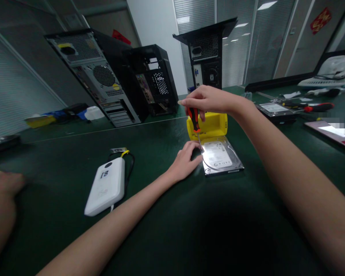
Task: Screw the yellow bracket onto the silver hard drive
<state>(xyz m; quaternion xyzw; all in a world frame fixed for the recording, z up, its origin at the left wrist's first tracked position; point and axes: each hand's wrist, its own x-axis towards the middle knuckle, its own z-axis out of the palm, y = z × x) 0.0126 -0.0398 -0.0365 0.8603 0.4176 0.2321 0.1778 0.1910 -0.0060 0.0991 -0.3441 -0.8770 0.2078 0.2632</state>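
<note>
A silver hard drive (pixel 218 155) with a white label lies flat on the dark green table (pixel 149 230). My right hand (pixel 199 100) is wrapped round the top of a red and black screwdriver (pixel 194 119), which points down with its shaft at the drive's left edge. My left hand (pixel 186 160) rests at the drive's left side, thumb and forefinger at its edge, near the screwdriver's tip. Right behind the drive stands an open yellow box (pixel 211 126).
A white power bank (pixel 106 186) with a cable lies left of my left forearm. Another person's hand (pixel 5 184) is at the far left. Computer cases (pixel 103 76) stand behind. At the right are another drive (pixel 273 108), tools and a tablet (pixel 333 132).
</note>
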